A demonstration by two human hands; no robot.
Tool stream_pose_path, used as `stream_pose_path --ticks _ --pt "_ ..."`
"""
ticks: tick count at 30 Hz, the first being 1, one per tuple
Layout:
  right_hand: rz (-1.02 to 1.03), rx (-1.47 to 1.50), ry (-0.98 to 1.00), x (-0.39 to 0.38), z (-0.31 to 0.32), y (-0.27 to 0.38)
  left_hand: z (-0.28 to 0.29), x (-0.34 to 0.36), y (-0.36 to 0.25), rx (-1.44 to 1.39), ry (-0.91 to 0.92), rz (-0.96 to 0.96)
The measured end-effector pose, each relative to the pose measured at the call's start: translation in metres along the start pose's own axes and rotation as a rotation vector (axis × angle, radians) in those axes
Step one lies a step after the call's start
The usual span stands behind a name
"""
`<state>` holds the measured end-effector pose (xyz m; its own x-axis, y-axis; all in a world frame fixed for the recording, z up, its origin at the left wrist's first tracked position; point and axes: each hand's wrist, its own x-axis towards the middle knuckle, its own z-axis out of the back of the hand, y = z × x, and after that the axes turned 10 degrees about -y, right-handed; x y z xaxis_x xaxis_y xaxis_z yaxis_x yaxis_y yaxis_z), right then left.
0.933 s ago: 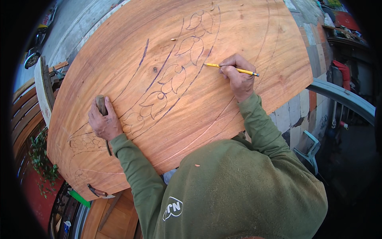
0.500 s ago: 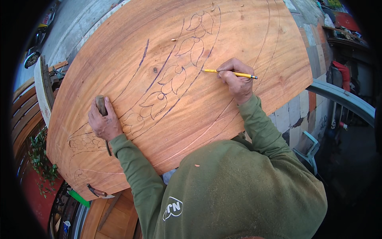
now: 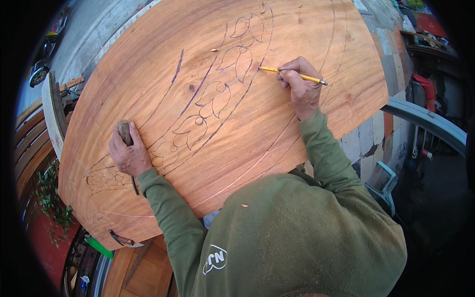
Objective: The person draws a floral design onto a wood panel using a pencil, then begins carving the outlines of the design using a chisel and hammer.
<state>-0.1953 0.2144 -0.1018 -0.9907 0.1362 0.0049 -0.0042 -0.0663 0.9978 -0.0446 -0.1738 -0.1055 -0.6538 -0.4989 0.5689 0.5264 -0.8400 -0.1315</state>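
Observation:
A yellow pencil (image 3: pixel 310 78) is pinched in my right hand (image 3: pixel 304 90), its tip touching the long curved line at the right side of a leaf-and-circle drawing (image 3: pixel 213 99). The drawing runs up a large curved wooden panel (image 3: pixel 247 158). My left hand (image 3: pixel 129 154) rests on the panel's left part, closed round a wooden-handled tool (image 3: pixel 124 131). The handle's rounded end shows between thumb and fingers. Below the wrist a narrow dark shaft sticks out; the tool's exact kind cannot be made out.
A small dark tool with a brown handle (image 3: pixel 121 239) lies at the panel's lower left edge. Wood chips (image 3: pixel 214 50) are on the panel. Slatted wood (image 3: pixel 32 138) and a leafy plant (image 3: pixel 53 203) stand at left, a pale blue chair (image 3: pixel 385 185) at right.
My right hand has moved up and slightly right with the pencil, its tip travelling along the curved line. My left hand stays in place on the tool.

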Motion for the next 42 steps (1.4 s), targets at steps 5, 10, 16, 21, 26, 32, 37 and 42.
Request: stream_pose_path --ticks 5,10,16,21,26,32,37,42 --pt "0.009 0.001 -0.021 0.003 -0.001 0.002 0.001 0.0 -0.001 -0.006 0.018 0.016" --pt "0.007 -0.001 -0.035 0.009 0.0 0.001 -0.001 0.0 0.002 -0.008 0.026 0.016" --pt "-0.047 0.045 -0.108 0.013 -0.005 0.006 -0.004 -0.001 0.005 -0.003 -0.012 -0.012" --pt "-0.011 0.055 -0.14 0.02 -0.007 0.001 -0.003 -0.002 0.004 -0.008 -0.01 -0.008" --pt "-0.015 0.074 -0.166 0.024 -0.008 -0.003 -0.003 -0.001 0.002 -0.005 -0.006 0.0" --pt "0.016 0.032 -0.185 0.024 -0.007 -0.003 -0.001 -0.001 0.0 -0.004 0.02 0.013" --pt "-0.08 0.052 -0.051 -0.007 0.001 0.0 0.0 -0.001 0.002 -0.026 0.016 0.032" --pt "-0.061 0.27 -0.199 -0.037 0.001 0.005 -0.001 -0.002 0.003 -0.009 -0.008 0.019"
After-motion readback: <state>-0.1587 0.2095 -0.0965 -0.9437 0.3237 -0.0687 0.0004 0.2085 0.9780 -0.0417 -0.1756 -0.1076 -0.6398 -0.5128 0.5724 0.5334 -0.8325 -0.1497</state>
